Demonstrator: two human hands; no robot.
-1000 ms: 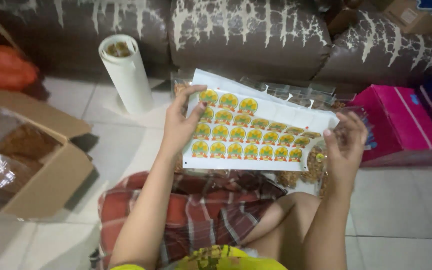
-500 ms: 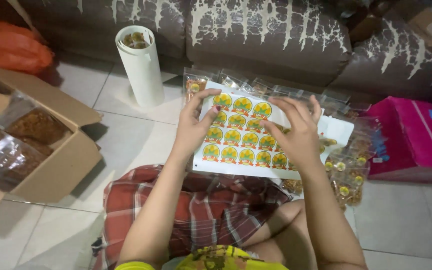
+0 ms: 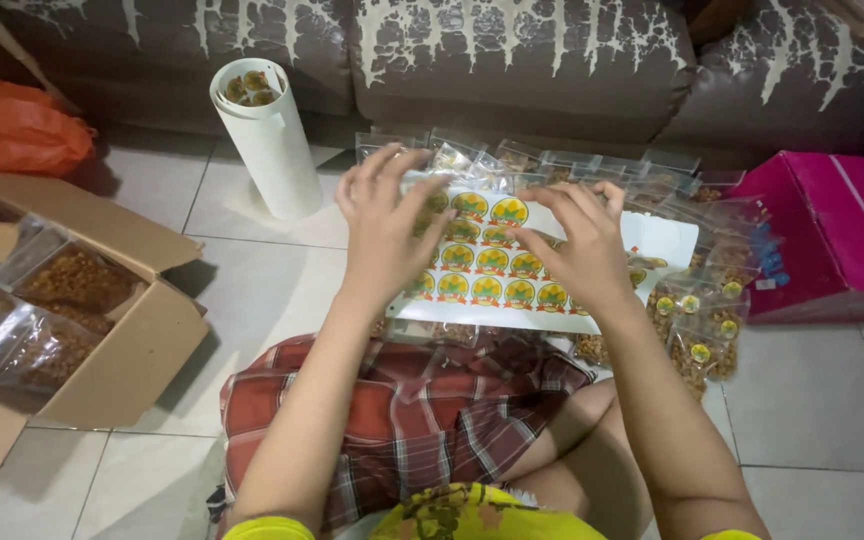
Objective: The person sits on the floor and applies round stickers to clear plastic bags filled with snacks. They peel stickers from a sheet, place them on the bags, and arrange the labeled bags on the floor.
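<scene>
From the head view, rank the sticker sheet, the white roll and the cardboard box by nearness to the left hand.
1. Sticker sheet: under the left hand.
2. White roll: upright, farther left, by the sofa.
3. Cardboard box: far left, holding bagged snacks.

— What was the sticker sheet [image 3: 512, 270] made of?
— Glossy white paper, with smooth shiny round stickers. The snack packets [image 3: 697, 325] were clear, glossy plastic.
— And around them?
— The carton [image 3: 117, 350] was matt brown cardboard, the floor [image 3: 812, 390] smooth glazed tile, the sofa [image 3: 522, 60] cracked, peeling brown leatherette.

Dim indoor light, soft shadows, slight motion blur, wide-angle edge distortion.
</scene>
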